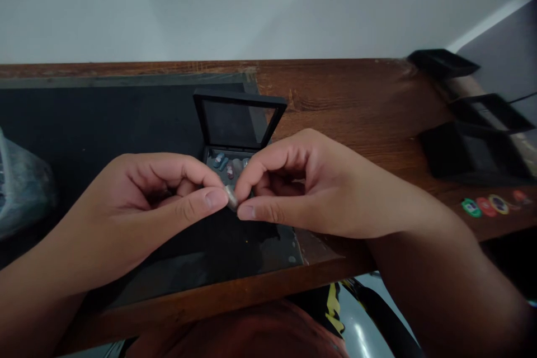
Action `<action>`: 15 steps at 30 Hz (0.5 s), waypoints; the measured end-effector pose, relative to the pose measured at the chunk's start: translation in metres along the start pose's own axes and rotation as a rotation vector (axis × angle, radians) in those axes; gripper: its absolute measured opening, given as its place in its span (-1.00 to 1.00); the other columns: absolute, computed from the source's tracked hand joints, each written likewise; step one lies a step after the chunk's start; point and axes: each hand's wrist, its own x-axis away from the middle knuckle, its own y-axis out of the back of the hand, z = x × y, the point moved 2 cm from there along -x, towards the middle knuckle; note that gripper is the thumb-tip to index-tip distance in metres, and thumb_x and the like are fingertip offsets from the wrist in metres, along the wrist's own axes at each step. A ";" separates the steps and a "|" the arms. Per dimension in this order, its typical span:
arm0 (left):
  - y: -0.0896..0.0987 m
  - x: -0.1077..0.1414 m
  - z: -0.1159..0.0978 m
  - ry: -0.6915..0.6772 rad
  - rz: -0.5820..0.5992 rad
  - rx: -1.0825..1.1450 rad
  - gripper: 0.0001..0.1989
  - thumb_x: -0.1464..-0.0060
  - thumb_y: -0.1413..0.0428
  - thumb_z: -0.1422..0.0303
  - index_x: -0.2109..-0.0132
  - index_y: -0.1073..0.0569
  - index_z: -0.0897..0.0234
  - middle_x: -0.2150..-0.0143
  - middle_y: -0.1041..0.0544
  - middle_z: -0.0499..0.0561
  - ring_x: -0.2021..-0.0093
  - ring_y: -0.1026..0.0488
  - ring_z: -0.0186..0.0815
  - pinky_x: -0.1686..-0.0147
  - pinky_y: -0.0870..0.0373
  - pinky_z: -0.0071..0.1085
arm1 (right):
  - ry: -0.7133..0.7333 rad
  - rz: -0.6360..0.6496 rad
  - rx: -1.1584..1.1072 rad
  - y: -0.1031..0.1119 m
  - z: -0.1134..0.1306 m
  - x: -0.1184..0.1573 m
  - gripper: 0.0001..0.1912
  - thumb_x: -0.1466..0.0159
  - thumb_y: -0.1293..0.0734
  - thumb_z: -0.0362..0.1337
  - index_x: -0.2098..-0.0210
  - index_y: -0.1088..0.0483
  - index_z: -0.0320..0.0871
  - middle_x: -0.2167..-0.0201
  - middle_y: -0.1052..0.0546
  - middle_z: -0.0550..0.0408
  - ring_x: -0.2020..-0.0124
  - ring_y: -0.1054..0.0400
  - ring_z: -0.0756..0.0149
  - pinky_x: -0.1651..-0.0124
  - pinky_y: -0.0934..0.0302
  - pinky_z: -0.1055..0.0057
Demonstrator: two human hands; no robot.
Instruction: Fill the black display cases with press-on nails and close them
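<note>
Between both hands is a small pale, shiny press-on nail [231, 197]. My left hand [163, 201] pinches it with thumb and index finger from the left. My right hand [302, 184] closes thumb and index finger on its right edge. Just behind the fingertips stands a black display box [208, 152] with its clear-windowed lid [239, 95] tilted up. Several small press-on nails in it show, among them a blue one [218, 160] and a pinkish one [230, 170]. My right hand covers the right part of the box.
A black mat [104, 123] covers the left of the wooden table [344, 100]. A translucent bin [25, 184] stands at the left edge. Black boxes [444, 151] are at the right, with several round coloured stickers [472, 207] near the front edge.
</note>
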 end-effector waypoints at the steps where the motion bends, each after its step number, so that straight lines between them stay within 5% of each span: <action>1: 0.000 0.001 0.001 0.015 0.006 0.007 -0.71 -0.30 -0.41 0.02 0.27 -0.76 0.09 0.55 -0.47 -0.11 0.57 -0.23 -0.49 0.64 -0.13 -0.66 | 0.009 -0.001 -0.006 -0.001 0.000 0.000 -0.88 -0.26 -0.62 -0.46 0.25 -0.66 -0.24 0.57 -0.38 0.32 0.55 -0.17 0.56 0.54 -0.03 0.57; 9: 0.000 0.001 0.000 0.068 0.047 0.054 -0.67 -0.33 -0.37 0.01 0.26 -0.72 0.15 0.48 -0.52 -0.09 0.52 -0.30 -0.46 0.58 -0.21 -0.65 | 0.099 -0.051 0.051 -0.002 0.000 0.000 -0.85 -0.25 -0.63 -0.46 0.24 -0.63 -0.23 0.57 -0.37 0.37 0.57 -0.15 0.61 0.57 -0.01 0.60; 15: -0.006 0.001 0.000 0.125 0.090 0.064 -0.71 -0.22 -0.43 0.09 0.31 -0.71 0.20 0.53 -0.44 -0.09 0.55 -0.23 -0.45 0.61 -0.12 -0.61 | 0.163 -0.087 0.150 -0.005 0.001 0.002 -0.74 -0.24 -0.64 -0.42 0.16 -0.57 -0.13 0.45 -0.44 0.31 0.44 -0.29 0.53 0.43 -0.20 0.55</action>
